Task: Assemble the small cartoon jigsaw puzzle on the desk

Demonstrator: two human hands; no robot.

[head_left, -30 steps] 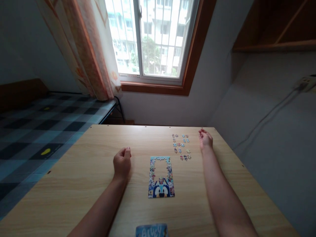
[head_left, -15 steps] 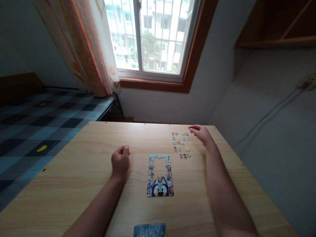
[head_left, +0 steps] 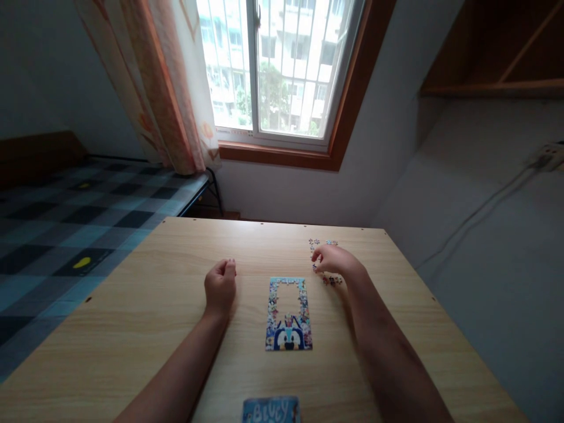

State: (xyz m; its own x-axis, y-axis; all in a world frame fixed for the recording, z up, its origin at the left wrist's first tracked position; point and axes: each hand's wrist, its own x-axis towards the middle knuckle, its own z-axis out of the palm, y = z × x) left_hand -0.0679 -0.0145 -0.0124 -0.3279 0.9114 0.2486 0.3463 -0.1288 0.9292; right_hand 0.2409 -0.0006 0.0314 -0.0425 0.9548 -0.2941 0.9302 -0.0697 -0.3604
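Note:
My left hand (head_left: 220, 286) rests on the table as a closed fist, left of the puzzle; no object shows in it. My right hand (head_left: 332, 260) reaches over the loose jigsaw pieces, thumb and forefinger bent and a little apart beside a small piece (head_left: 314, 267). The hand hides part of the piece group. More loose pieces (head_left: 331, 281) lie just below the hand, and others (head_left: 314, 241) beyond it. The jigsaw puzzle (head_left: 288, 339) lies flat between my arms. Its border and a blue dog's face are joined, around a bare rectangular gap in the middle.
A blue box lettered "BLUEY" (head_left: 271, 410) is at the near edge of view. The wooden table (head_left: 176, 258) reaches toward a window (head_left: 286, 70). A checked bed (head_left: 88, 205) stands left, a wall shelf (head_left: 493, 88) hangs upper right.
My right hand has moved left and nearer, from the far right end of the loose pieces to over them, its fingers parting. My left fist stays in place. The view has shifted slightly.

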